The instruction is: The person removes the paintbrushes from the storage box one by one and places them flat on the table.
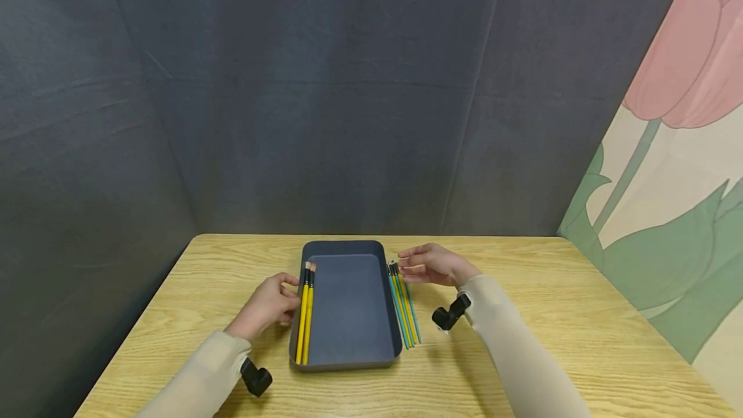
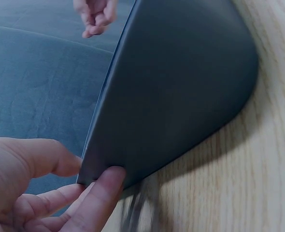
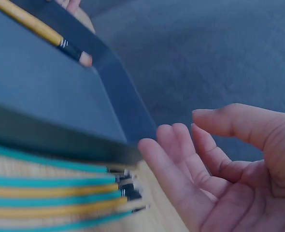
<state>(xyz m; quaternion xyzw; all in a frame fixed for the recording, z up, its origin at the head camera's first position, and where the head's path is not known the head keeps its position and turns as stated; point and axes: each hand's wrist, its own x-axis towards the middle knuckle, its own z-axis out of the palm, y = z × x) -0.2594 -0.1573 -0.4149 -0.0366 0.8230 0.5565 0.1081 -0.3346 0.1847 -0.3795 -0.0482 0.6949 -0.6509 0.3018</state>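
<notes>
A dark grey rectangular tray (image 1: 348,315) lies on the table, two yellow-handled paintbrushes (image 1: 305,315) side by side along its left wall, bristles toward the back. My left hand (image 1: 269,302) is at the tray's left side. In the left wrist view its thumb comes to the rim while other fingertips (image 2: 114,175) press the outer wall, pinching the edge. Several thin brushes (image 1: 404,308) with teal and yellow handles lie in a row just right of the tray. Beside their bristle ends my right hand (image 1: 432,264) hovers with fingers spread, holding nothing.
The light wooden table (image 1: 522,289) carries everything. A dark grey cloth (image 1: 325,115) hangs behind its back edge and down the left. On the right is a wall with a painted tulip (image 1: 673,57). Each sleeve bears a small black camera (image 1: 449,313).
</notes>
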